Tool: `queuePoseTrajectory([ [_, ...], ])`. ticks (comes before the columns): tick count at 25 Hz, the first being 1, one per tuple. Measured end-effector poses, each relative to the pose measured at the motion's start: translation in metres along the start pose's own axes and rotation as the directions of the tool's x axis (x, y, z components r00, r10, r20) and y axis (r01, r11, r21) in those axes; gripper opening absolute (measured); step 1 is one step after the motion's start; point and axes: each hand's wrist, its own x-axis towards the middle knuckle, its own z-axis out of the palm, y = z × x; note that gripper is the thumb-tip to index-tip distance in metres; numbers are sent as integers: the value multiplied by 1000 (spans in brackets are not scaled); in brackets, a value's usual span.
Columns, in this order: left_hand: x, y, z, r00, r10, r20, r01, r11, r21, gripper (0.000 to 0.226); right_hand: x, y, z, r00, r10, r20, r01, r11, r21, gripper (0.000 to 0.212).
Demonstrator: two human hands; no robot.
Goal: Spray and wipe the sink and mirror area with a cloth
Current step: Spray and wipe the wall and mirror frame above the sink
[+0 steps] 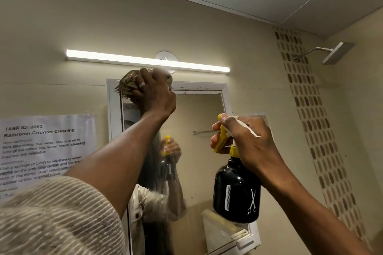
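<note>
A white-framed mirror (199, 151) hangs on the beige wall. My left hand (152, 91) grips a bunched brown cloth (128, 86) against the mirror's top left corner, over the frame. My right hand (246, 141) holds a black spray bottle (236, 190) by its yellow and white trigger head, raised in front of the mirror's right side, nozzle pointing left. The bottle carries white comb and scissors marks. The sink is out of view.
A lit tube light (145, 61) runs above the mirror. A printed task sheet (45, 151) is taped to the wall at left. A shower head (335, 53) juts from the right wall beside a mosaic tile strip. A small white shelf (242, 236) shows at the mirror's lower right.
</note>
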Motion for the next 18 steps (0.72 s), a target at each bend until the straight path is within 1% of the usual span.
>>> queuePoseTrajectory([
  [4, 0, 34, 28, 998, 38, 58, -37, 999, -6, 51, -2, 14, -16, 1000, 16, 8, -16, 1000, 14, 38],
  [8, -2, 75, 54, 990, 65, 125, -62, 998, -28, 54, 3, 30, -40, 1000, 25, -14, -25, 1000, -4, 38],
  [12, -5, 106, 80, 981, 111, 160, -104, 993, -51, 55, 12, 46, -62, 998, 48, -42, -48, 999, 2, 38],
  [15, -7, 125, 95, 975, 156, 161, -150, 988, -45, 54, 18, 58, -76, 997, 46, -60, -47, 999, -14, 38],
  [18, -7, 143, 108, 958, 203, 202, -188, 978, -91, 51, 23, 68, -91, 996, 50, -71, -50, 999, -3, 38],
])
